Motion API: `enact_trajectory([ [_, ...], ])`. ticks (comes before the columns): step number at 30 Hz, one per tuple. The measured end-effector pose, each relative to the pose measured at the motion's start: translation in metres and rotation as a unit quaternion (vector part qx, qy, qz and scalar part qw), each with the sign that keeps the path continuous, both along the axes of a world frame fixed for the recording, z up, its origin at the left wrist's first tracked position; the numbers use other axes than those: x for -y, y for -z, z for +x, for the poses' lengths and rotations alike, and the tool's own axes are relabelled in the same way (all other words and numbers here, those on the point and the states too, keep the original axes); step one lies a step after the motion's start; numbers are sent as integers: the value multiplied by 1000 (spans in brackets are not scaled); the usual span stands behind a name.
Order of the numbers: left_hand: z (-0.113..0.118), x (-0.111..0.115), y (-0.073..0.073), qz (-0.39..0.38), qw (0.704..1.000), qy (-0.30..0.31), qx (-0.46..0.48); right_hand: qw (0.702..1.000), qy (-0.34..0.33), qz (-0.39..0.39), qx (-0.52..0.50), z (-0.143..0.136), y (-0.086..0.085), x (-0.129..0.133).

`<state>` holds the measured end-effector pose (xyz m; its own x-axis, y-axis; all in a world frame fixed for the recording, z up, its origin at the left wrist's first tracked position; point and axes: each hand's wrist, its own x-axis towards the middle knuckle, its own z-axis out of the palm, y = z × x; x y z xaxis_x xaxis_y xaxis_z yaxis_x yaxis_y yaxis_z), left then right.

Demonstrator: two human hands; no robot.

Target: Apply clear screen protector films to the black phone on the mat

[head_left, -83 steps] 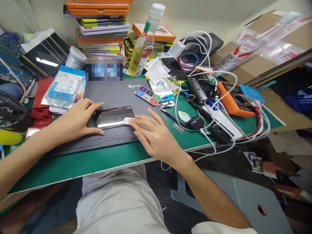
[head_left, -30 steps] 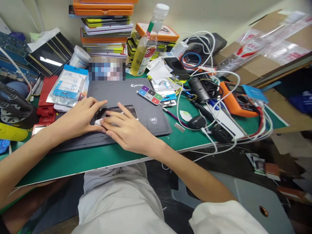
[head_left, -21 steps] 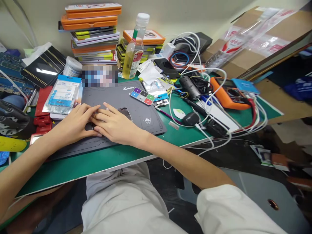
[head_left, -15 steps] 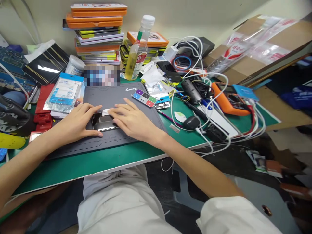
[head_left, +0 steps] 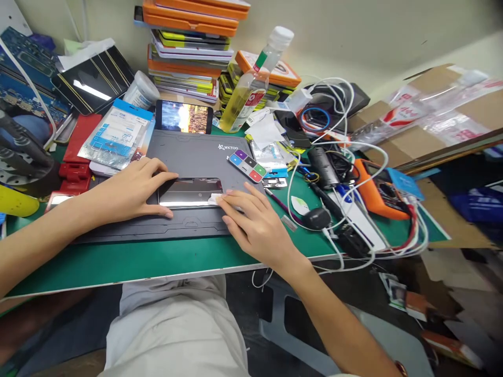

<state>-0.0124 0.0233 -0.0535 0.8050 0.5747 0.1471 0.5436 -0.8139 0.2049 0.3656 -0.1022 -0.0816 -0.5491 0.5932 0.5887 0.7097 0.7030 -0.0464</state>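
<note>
A dark, glossy phone (head_left: 188,191) lies flat on the grey work mat (head_left: 184,152). My left hand (head_left: 135,191) grips its left end, thumb on the near edge and forefinger on the far edge. Between the fingertips of my right hand (head_left: 257,222) is a small folded white wipe (head_left: 214,199), pressed on the phone's right end. Whether it is paper or cloth I cannot tell. Just beyond my right hand, a card with coloured squares (head_left: 247,165) rests on the mat.
Behind the mat a second phone (head_left: 184,117) shows a lit picture, beside a bottle of yellow liquid (head_left: 249,86). Stacked orange cases (head_left: 192,23) stand at the back. Tangled white cables (head_left: 383,157) and an orange multimeter (head_left: 379,191) crowd the right side.
My right hand has slid the white wipe from the middle of the phone to its right end, baring more of the glass. My left hand keeps its hold. The view has shifted.
</note>
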Motion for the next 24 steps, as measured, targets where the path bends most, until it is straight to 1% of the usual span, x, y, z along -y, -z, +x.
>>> enact_trajectory([
  [3,1,2,-2,5,1000,5,-10,999,-28,3,-21,6,-1,-5],
  [5,3,5,-5,11,1000,5,-23,999,-37,-7,-30,14,-4,-18],
  [7,5,8,-8,24,999,7,-40,998,-33,-18,-42,23,-10,-37],
  [11,7,11,-12,49,997,7,-57,995,11,-59,-84,32,-26,-83],
  [13,7,12,-15,54,997,5,-53,994,20,-90,-66,30,-31,-103],
  [15,6,12,-18,58,997,5,-49,994,16,-110,-20,26,-31,-118],
  [18,4,15,-22,59,997,17,-47,994,6,-104,23,20,-23,-127],
  [21,2,20,-24,53,998,31,-34,996,-10,-94,8,20,-13,-125],
  [24,0,25,-23,53,998,37,-19,994,-36,-104,-19,23,-10,-116],
])
